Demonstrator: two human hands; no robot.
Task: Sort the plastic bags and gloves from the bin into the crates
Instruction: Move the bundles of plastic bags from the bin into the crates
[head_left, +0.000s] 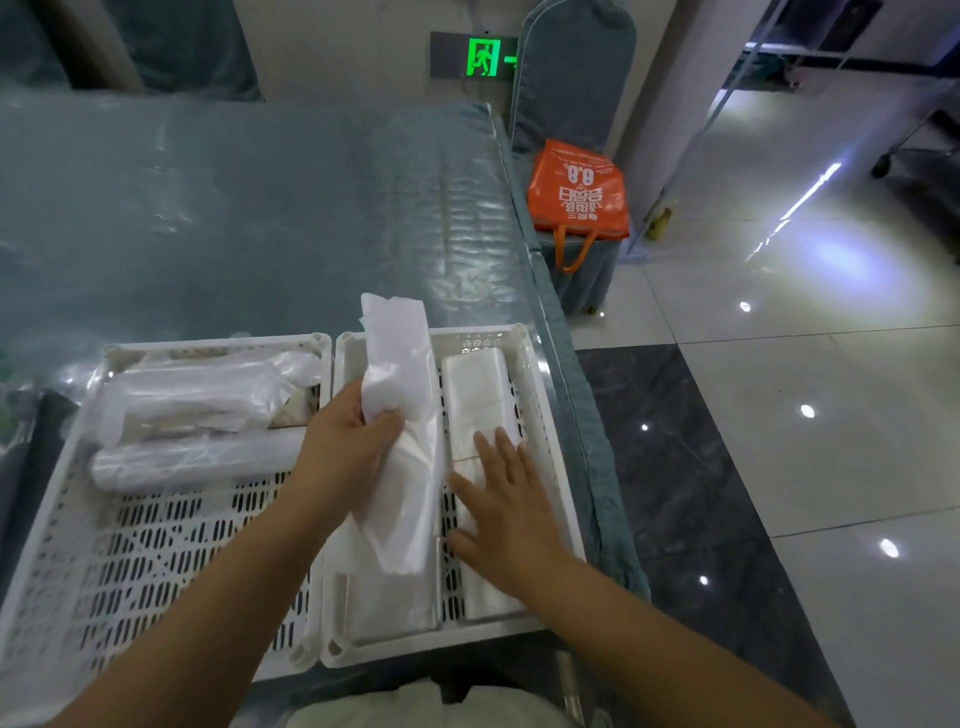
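Left of our hands sits the left crate (156, 545), a white slotted one on the table (234, 208), which is covered in clear plastic sheeting. Toward its far end, beyond and left of our left hand, lie two clear plastic packs (197, 415) side by side across the crate, the nearer one close to our left wrist; we cannot tell what they contain. The near part of that crate's floor is bare.

Our left hand (348, 441) is closed around a white plastic bag (400, 415), thumb and fingers pinching it near its upper part. The bag stands raised and nearly upright over the left side of the right crate (540, 415), its top reaching past the crate's far rim. Under that hand, flat stacks of white bags (384, 603) lie along the crate's left half.

Just right of the held bag, our right hand (504, 499) lies flat and open, fingers spread, pressing on another stack of folded white bags (480, 395) that runs along the crate's right half. The two hands are near each other, with the held bag between them.

Far beyond and right of our right hand, an orange tote bag (576, 192) rests on a chair (571, 78) past the table's edge, above a glossy tiled floor (779, 415).
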